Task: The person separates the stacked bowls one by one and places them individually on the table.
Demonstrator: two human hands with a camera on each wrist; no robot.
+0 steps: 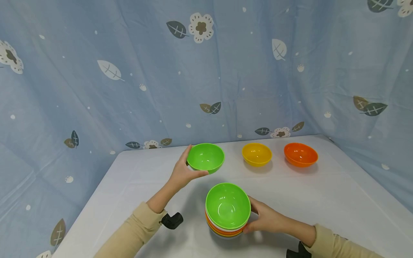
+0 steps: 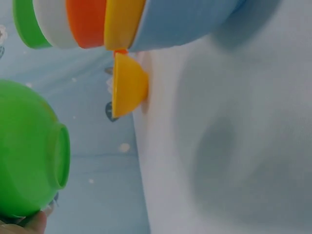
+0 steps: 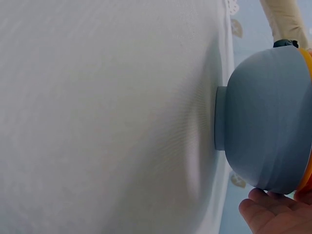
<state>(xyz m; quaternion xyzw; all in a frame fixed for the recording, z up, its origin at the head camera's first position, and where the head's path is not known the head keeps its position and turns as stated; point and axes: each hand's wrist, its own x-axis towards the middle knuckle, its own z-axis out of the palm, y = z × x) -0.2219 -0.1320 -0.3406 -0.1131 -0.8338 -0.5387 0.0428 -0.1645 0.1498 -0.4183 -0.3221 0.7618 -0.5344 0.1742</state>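
Note:
My left hand holds a green bowl by its left side, thumb at the near rim, up off the table. The left wrist view shows this green bowl's outer wall and foot ring. Nearer to me is a stack of nested bowls, a green one on top. Below it come white, orange and yellow bowls, with a blue-grey bowl at the bottom. My right hand grips the stack at its right side, the thumb in front and the fingers partly hidden behind it.
At the back of the white-covered table stand a yellow bowl and, to its right, an orange bowl. A blue patterned curtain hangs behind the table and along its sides.

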